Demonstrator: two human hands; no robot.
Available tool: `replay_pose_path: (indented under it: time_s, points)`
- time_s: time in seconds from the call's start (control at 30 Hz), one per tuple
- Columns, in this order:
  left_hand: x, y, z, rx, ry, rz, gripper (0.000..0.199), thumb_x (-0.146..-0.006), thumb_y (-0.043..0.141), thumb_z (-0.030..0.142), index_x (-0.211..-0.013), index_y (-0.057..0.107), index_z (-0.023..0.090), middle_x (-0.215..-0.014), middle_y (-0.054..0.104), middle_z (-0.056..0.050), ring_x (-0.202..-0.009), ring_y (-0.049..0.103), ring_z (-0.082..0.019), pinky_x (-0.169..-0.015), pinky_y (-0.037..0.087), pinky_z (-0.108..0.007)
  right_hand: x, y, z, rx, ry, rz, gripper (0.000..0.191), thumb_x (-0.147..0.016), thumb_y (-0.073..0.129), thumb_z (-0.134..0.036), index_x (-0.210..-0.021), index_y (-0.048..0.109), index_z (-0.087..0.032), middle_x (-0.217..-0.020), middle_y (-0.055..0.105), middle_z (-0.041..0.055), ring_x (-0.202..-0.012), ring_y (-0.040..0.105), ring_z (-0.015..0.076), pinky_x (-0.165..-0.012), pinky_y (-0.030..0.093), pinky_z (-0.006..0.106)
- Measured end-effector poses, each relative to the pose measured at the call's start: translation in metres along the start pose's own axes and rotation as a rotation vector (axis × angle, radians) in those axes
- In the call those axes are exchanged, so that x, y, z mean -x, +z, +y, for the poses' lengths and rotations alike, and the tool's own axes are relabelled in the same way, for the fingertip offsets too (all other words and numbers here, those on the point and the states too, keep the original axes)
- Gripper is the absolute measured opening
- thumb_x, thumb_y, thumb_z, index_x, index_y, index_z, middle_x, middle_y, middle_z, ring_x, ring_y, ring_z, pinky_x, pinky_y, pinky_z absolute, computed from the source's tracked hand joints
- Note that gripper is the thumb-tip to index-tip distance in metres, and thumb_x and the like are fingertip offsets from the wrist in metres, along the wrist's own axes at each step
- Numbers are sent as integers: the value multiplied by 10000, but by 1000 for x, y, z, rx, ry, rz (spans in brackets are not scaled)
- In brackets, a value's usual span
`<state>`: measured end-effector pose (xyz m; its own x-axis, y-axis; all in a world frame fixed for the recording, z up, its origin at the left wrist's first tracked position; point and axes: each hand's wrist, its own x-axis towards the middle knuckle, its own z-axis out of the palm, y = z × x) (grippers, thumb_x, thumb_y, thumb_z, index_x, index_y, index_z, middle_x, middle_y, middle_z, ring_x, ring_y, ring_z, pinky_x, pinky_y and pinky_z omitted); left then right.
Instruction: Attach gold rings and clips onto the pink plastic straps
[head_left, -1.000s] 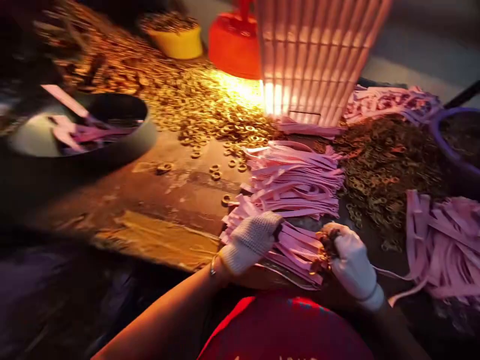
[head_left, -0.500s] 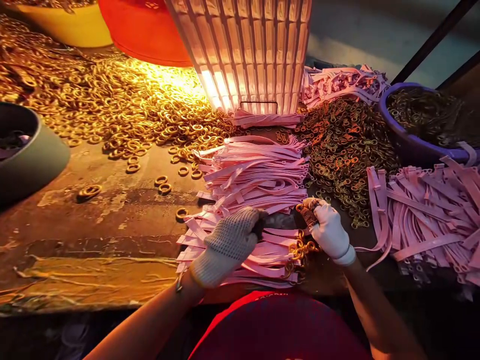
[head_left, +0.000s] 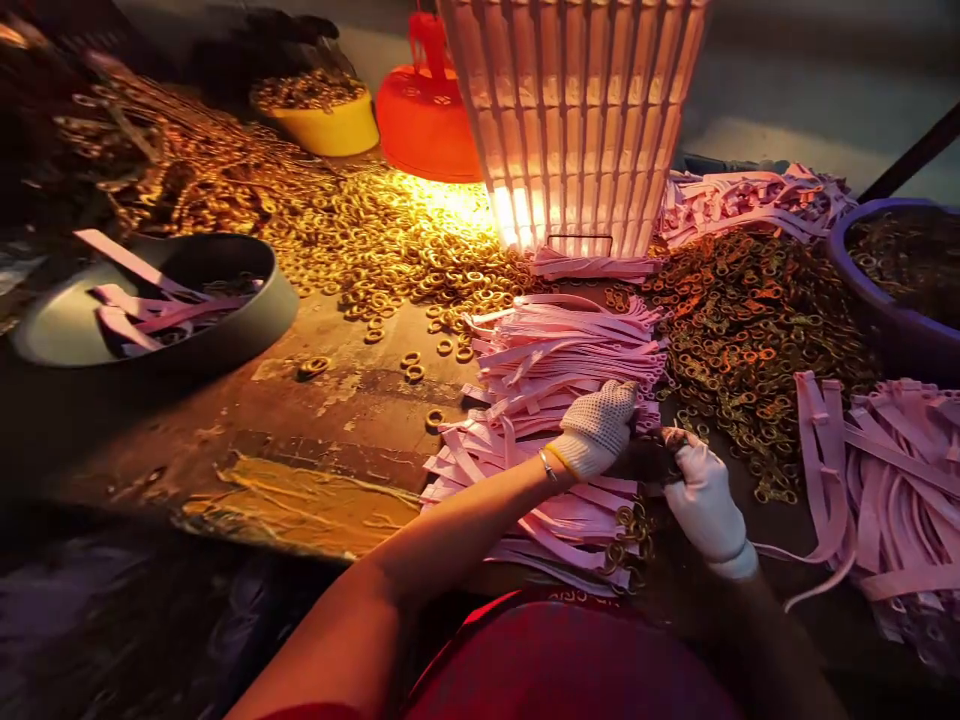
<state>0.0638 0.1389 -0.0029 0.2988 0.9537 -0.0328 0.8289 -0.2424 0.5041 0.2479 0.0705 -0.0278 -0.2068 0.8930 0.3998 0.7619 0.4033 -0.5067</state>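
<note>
My left hand [head_left: 598, 428], in a dotted knit glove, is closed over the right-hand ends of a stack of pink straps [head_left: 562, 350]. Pink ends show at its fingertips, but whatever is pinched there is hidden. Close by on the right, my right hand [head_left: 705, 500], in a white glove with dark fingertips, has its fingers curled together. What it holds is too dark to make out. Below the hands, several gold metal links [head_left: 628, 530] lie on the ends of the nearer pink straps [head_left: 555, 525].
Gold rings [head_left: 420, 240] spread across the back left of the table, under an orange lamp [head_left: 427, 125]. Small metal links [head_left: 750, 340] are heaped at right, beside a purple basin [head_left: 844, 270] and more pink straps [head_left: 900, 480]. A grey container [head_left: 277, 300] stands at left; a ribbed panel [head_left: 585, 130] rises behind.
My left hand has moved right across the straps, towards my right hand. A gold ring end visible at my right fingertips earlier no longer shows. The view has shifted left and widened.
</note>
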Motion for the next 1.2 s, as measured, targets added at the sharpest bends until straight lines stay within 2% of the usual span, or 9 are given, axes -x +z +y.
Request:
replay_pose_path:
  time_s: [0.1,0.2,0.33,0.5,0.7,0.83,0.93,1.07,1.2]
  points:
    - [19,-15,-11,92,21,65,305,-965,521,240,-1205,700,184,-1139,702,-100,-1008,673,-219,-897,533,-326,-3,-10,-11,-159,66,-48,308,-856,530,-164,-1114,691,-208,-1001,719,92,-941,679,266,-885,575,431]
    - [48,-33,-23,407,-24,140,179,-929,572,235,-982,729,168,-953,716,-64,-881,662,-182,-824,536,-298,-6,-18,-34,-195,29,-71,373,-839,501,-110,-1152,676,-212,-1026,712,90,-945,669,260,-876,563,420]
    - [84,-50,-31,938,-256,65,204,-927,581,355,-969,657,171,-621,545,44,-484,485,-91,-467,393,-206,-12,-19,-69,-107,-130,-123,574,-769,452,-16,-1282,612,-216,-1076,706,92,-995,653,255,-883,536,393]
    - [106,-55,-28,1239,-312,1,283,-876,659,444,-854,595,169,-579,464,73,-444,385,-47,-438,309,-174,-21,-13,-98,218,-265,-163,491,-740,467,-9,-1172,627,-178,-926,687,93,-819,624,244,-717,480,338]
    - [116,-65,-23,1263,-254,-133,332,-902,626,482,-796,530,182,-551,420,83,-420,345,-45,-404,251,-172,-25,-11,-118,560,-383,-112,179,-918,465,-50,-952,601,-161,-743,568,73,-678,510,223,-580,308,342]
    - [119,-67,-23,1261,-247,-149,379,-952,533,539,-789,500,198,-499,398,83,-384,318,-62,-383,231,-190,-23,-9,-126,668,-395,-55,218,-1011,441,-103,-842,546,-193,-690,512,46,-623,430,209,-550,246,357]
    - [119,-58,-25,1075,-193,-74,364,-968,517,509,-786,519,194,-544,442,63,-446,381,-80,-442,317,-203,-21,-5,-123,705,-390,-39,224,-1003,431,-75,-854,558,-184,-686,520,52,-628,439,216,-554,273,358]
    - [117,-42,-29,636,54,103,159,-929,536,275,-864,637,172,-843,679,-45,-749,596,-152,-723,490,-275,-18,-1,-110,623,-378,-71,231,-917,431,-14,-864,589,-174,-700,551,76,-642,481,229,-570,341,350]
    - [111,-34,-38,682,30,24,237,-954,539,333,-835,657,165,-761,665,-25,-694,586,-140,-670,468,-250,-19,-5,-103,498,-339,-184,300,-796,467,5,-991,619,-163,-836,641,116,-733,561,250,-651,433,353]
